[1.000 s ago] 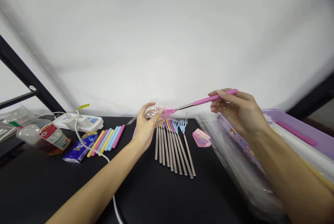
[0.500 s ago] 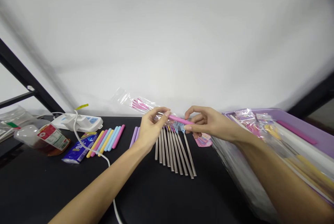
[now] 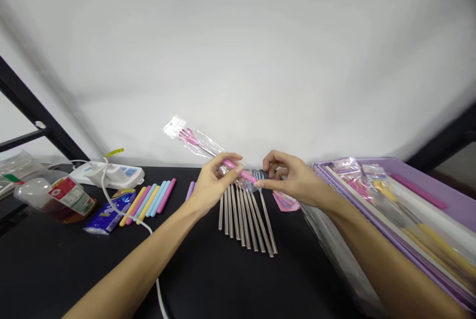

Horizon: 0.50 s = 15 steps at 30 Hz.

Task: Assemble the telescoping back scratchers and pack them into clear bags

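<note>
My left hand (image 3: 212,183) pinches a clear plastic sleeve (image 3: 193,139) that holds a pink back scratcher (image 3: 238,170), its claw end pointing up and left. At the sleeve's open lower end, my right hand (image 3: 293,179) has its fingers curled around the pink handle tip. Both hands hover just above a row of several metal scratcher rods (image 3: 245,215) with coloured claw heads, lying on the black table (image 3: 223,284).
Several coloured handle tubes (image 3: 148,202) lie left of the rods. Further left are a blue tissue pack (image 3: 106,215), a white power strip (image 3: 111,175) with its cable, and a plastic bottle (image 3: 59,197). Pink cards (image 3: 285,201) and a purple tray (image 3: 409,210) of packed items sit right.
The pink scratcher went from bare in my right hand into the clear sleeve. My right hand moved left to the sleeve's open end, and the sleeve now tilts higher to the upper left.
</note>
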{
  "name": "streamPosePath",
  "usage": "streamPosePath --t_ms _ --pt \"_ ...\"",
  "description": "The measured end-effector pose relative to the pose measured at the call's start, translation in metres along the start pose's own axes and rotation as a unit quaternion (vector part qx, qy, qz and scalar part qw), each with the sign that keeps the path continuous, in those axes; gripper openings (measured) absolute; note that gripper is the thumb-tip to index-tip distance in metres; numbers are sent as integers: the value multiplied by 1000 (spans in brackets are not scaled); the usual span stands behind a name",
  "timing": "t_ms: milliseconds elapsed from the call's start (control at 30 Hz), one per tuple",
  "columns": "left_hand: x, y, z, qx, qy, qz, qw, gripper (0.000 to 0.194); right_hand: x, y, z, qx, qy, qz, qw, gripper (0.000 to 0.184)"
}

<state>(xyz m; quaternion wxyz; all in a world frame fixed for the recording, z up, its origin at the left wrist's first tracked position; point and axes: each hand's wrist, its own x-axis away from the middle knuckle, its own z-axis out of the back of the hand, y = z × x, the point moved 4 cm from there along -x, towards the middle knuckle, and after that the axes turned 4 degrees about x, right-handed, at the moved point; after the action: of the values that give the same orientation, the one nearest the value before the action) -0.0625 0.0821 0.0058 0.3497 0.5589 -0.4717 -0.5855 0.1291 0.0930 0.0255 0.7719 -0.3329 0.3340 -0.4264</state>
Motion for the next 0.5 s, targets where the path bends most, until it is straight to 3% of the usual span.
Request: streamPosePath --t_ms 167,300,500 --pt "-3 4 9 11 -1 13 1000 34 8 -10 6 1 -120 41 992 26" --pt "-3 3 8 24 -10 18 1000 32 10 -22 9 41 -122 93 987 19" --pt "-1 3 1 62 -61 31 996 30 13 -31 10 1 -106 120 987 13"
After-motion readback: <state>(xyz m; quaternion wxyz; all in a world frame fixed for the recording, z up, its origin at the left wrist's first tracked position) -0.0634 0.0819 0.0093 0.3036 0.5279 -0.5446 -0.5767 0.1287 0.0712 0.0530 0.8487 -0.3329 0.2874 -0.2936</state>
